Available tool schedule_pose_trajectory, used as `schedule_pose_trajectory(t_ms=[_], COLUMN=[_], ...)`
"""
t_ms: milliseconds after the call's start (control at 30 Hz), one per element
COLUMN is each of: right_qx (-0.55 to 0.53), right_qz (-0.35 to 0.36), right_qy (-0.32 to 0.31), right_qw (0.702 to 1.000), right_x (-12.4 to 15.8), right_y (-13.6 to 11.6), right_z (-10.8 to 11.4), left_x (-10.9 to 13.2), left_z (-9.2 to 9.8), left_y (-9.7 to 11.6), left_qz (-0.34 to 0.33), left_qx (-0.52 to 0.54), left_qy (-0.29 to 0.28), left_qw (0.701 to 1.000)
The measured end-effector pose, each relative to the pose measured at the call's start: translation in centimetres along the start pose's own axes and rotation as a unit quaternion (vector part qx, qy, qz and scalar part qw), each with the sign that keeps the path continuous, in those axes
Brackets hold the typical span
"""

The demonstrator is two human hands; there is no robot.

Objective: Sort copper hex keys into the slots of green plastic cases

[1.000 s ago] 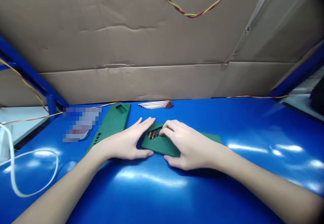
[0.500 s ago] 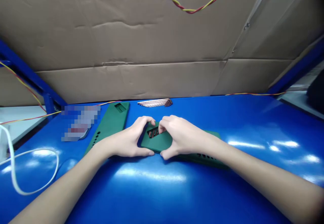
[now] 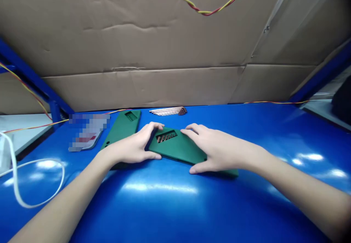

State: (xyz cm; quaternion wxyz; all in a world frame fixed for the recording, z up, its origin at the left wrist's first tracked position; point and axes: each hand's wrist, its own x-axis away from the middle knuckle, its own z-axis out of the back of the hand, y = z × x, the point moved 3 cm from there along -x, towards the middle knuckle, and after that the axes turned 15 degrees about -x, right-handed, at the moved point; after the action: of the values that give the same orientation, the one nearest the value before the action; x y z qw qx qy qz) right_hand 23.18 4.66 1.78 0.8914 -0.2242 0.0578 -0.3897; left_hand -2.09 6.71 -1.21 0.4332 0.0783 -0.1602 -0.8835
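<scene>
A long, flat green hex key holder [image 3: 182,149] lies slantwise before me, with copper-coloured bars in its slanted window. My left hand [image 3: 137,144] grips its left end, thumb on the near edge and fingers at the far edge. Across its middle, my right hand [image 3: 219,146] is closed around it, thumb at the near side and fingertips by the window; this hand hides part of the holder. A second green holder [image 3: 124,127] lies to the left, partly behind my left arm. Several copper-coloured hex keys [image 3: 168,111] lie in a row at the back.
A blue tabletop [image 3: 164,213] spreads beneath everything, with a cardboard wall [image 3: 164,45] behind. At left are a blurred-out flat object [image 3: 89,133] and a looped white cable [image 3: 16,188]. A twisted red-yellow wire [image 3: 205,12] hangs above. Blue frame posts [image 3: 320,73] stand at the sides.
My right hand has slid right along the holder, away from my left hand, uncovering the window. The holder's left end has shifted slightly left, and my left hand has moved a little left too.
</scene>
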Motion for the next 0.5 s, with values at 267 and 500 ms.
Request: schedule_pose_trajectory(t_ms=[267, 500], right_qx=[0.015, 0.061], right_qz=[-0.029, -0.033], right_qy=[0.096, 0.091], right_qw=[0.995, 0.993], right_x=[0.3, -0.1], right_y=[-0.1, -0.6], right_z=[-1.4, -2.3], left_x=[0.0, -1.0], left_z=[-0.1, -1.9], left_y=[1.0, 2.3], left_qz=[0.028, 0.067], left_qx=[-0.095, -0.097], left_qy=[0.057, 0.119], left_qw=[0.993, 0.986])
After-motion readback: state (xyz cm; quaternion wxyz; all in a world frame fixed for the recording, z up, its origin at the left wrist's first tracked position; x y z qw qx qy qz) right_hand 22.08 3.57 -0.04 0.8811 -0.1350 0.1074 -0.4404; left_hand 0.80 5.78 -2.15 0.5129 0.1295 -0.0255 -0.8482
